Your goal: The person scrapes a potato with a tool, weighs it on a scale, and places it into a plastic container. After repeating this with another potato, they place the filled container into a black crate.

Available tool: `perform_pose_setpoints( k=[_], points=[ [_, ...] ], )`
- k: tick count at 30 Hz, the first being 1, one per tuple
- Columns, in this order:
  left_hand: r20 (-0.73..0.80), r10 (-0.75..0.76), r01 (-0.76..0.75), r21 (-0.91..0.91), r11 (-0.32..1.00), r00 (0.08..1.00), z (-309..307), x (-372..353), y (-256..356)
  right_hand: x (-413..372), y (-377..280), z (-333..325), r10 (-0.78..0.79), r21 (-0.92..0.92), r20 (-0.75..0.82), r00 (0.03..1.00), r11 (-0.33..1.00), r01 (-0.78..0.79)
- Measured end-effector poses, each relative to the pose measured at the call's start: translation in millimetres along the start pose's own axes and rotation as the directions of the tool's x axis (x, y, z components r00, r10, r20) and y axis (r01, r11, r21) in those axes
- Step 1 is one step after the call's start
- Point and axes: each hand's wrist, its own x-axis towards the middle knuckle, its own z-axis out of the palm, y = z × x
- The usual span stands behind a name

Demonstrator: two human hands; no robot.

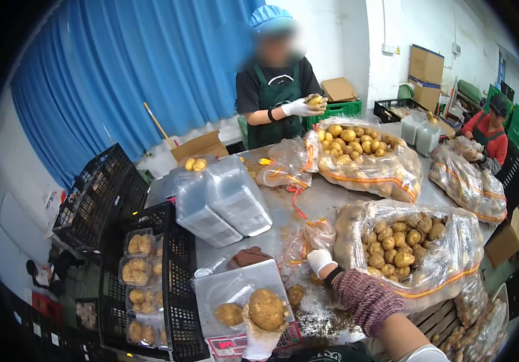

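Note:
My left hand [262,332], in a whitish glove, holds a large potato [267,309] over the near part of a scale [244,289]. Another potato [229,314] lies on the scale plate beside it. My right hand [321,263], gloved with a patterned sleeve behind it, rests by a crumpled plastic bag end [320,236] left of the open sack of potatoes [401,247]. Its fingers are mostly hidden. A brown cloth [249,257] lies at the scale's far edge. One loose potato [296,294] sits right of the scale.
Stacked clear containers [220,202] stand beyond the scale. A black crate [181,289] at left holds packed potatoes [134,271]. Across the table, a co-worker [274,84] holds a potato near another open sack [368,169]. A second person [490,133] works at far right.

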Motion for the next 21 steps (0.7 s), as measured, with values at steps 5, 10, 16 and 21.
perform_pose_setpoints(
  k=[5, 10, 16, 21],
  points=[
    [-0.051, -0.003, 0.002, -0.019, 1.000, 0.999, -5.0, -0.7, 4.1, 20.7, 2.9, 46.5, 0.035, -0.212, 0.100, 0.994, 0.977, -0.013],
    [-0.070, 0.123, -0.117, 0.085, 0.990, 0.990, -7.9, 0.9, -0.5, 17.2, -0.4, 49.5, 0.007, -0.243, 0.112, 0.994, 0.970, 0.020],
    [-0.071, -0.020, 0.015, -0.079, 0.997, 0.997, 4.9, -0.1, 6.3, 7.5, -7.5, 20.8, -0.145, -0.244, 0.047, 0.988, 0.958, 0.152],
    [0.070, -0.126, 0.142, -0.326, 0.935, 0.990, -3.6, 8.3, 5.0, 7.4, -4.8, -18.1, -0.246, -0.175, -0.358, 0.900, 0.965, 0.194]
  ],
)
